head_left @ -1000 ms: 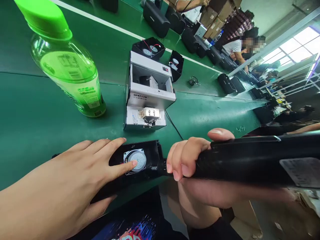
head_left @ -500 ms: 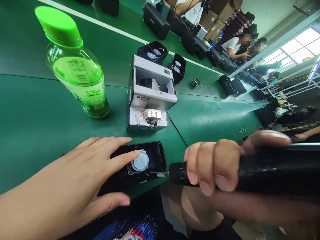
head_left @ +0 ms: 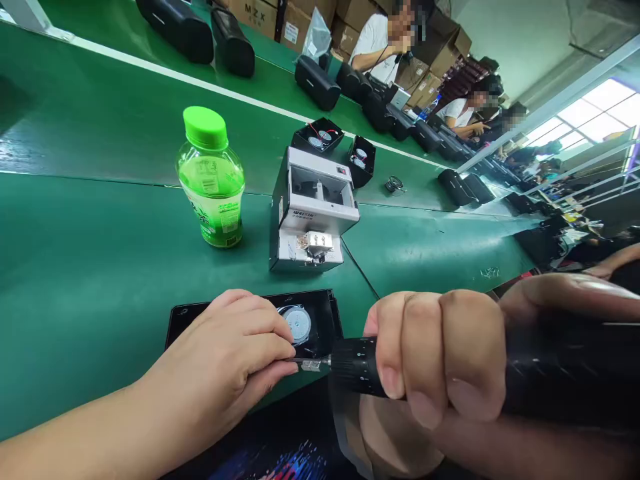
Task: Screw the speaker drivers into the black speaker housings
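Two hands | left hand (head_left: 225, 353) cupped on speaker housing (head_left: 320, 313) | right hand (head_left: 440, 353) gripping electric screwdriver (head_left: 357, 367) | MZX carton (head_left: 255, 20)

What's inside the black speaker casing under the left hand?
A round speaker driver with a silver centre sits inside the black speaker casing. The left hand covers the casing's left part, so whatever lies there cannot be seen.

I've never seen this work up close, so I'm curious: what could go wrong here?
The right hand grips a screwdriver with its tip right beside the fingers of the left hand, so a slip could jab them. It could also scratch the silver speaker sitting in the black case.
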### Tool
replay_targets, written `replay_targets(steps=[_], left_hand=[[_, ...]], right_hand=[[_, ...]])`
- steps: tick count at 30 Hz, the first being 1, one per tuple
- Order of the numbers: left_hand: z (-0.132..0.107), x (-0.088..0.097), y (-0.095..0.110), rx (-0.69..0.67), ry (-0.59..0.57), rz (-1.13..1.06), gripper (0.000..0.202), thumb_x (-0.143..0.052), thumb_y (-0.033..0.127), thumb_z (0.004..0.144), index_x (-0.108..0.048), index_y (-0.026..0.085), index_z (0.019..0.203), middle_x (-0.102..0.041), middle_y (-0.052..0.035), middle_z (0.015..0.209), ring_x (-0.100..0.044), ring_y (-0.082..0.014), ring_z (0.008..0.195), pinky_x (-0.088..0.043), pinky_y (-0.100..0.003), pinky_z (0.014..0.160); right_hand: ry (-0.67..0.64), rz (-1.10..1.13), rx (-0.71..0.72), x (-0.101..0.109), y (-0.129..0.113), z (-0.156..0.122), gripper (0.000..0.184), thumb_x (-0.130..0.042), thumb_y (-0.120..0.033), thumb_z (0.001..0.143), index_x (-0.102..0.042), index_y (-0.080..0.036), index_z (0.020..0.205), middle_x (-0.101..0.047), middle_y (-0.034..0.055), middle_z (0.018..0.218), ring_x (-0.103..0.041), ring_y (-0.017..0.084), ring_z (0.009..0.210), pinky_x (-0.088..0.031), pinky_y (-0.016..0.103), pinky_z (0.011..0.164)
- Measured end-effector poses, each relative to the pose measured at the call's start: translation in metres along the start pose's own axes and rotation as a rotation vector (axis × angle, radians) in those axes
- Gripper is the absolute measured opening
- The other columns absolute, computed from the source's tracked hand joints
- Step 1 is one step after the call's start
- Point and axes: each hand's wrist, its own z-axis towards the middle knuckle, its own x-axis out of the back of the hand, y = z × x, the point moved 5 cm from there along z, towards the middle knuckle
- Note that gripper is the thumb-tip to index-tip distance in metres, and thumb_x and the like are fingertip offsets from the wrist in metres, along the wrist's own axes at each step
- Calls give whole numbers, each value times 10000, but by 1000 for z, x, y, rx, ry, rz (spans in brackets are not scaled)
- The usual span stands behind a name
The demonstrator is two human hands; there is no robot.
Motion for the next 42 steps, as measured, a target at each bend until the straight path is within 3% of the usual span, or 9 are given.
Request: replay_targets(steps=[3,8,14,17,19,21,28,35,42], left_hand=[[-2,-5,1,-22,12,74,309,-659,295,1325,-804,273,1053,-886,62,1047,-812,-171,1000,-535,-407,1025],[-3,-10,2,-45,-2,197,456,-557,339,1362,-766,246,968,-845,44,970,-784,-193,963,-497,-452,1030],[-4,-9,2,-78,-3,261,478,-517,330,1366,-727,248,945,-831,28,936,-790,-212,949,-514,-467,1049],[-7,-6,-1,-56,10,285,262,-617,398,1328,-802,214,1305,-909,-64,1229,-833,-279,1129,-560,-500,1096],[-9,-5,-5,-38,-21,350,359,-760,391,1246,-756,198,1549,-872,-160,1497,-827,-357,1275,-599,-552,1127],[-11,-7,-10,-37,-76,422,391,-846,304,1151,-780,241,1531,-829,-193,1598,-813,-419,1331,-630,-605,1125],[-12,-22,-22,-30,-186,533,481,-868,345,1131,-817,185,1582,-869,-219,1574,-869,-454,1247,-673,-630,998],[-13,-20,-30,56,-198,508,457,-804,286,1162,-866,390,1603,-870,-132,1364,-809,-395,1094,-570,-544,857],[-10,-24,-24,-5,-253,634,451,-571,268,1229,-900,324,1531,-848,-167,1308,-779,-399,1023,-589,-584,814]], right_hand=[[41,36,74,2,5,-8,534,-1070,-403,1037,-832,-472,1511,-666,-117,734,-649,167,510,-606,347,563],[9,7,65,-4,9,-12,588,-1115,-387,962,-815,-477,1460,-595,-134,686,-584,152,472,-600,355,557],[-73,23,-67,-11,13,12,656,-1139,-634,882,-797,-470,1416,-683,-66,792,-787,261,708,-748,477,725],[-49,-8,-89,-7,17,28,734,-1141,-671,867,-795,-466,1481,-713,-42,839,-833,303,801,-776,525,777],[-35,-29,-78,0,19,31,775,-1147,-678,861,-795,-466,1518,-717,-38,850,-837,306,811,-783,533,785],[-25,-47,-66,9,21,25,806,-1150,-698,861,-799,-462,1547,-716,-40,842,-830,299,788,-785,528,772],[71,47,72,38,39,-12,607,-824,-869,1133,-939,-354,1433,-762,-29,741,-698,188,536,-702,377,584],[91,32,50,42,58,-15,636,-799,-907,1117,-958,-369,1414,-760,-31,728,-714,186,541,-701,355,583],[137,38,30,40,58,-14,755,-671,-1004,1114,-974,-356,1358,-746,-30,697,-695,184,512,-668,350,545]])
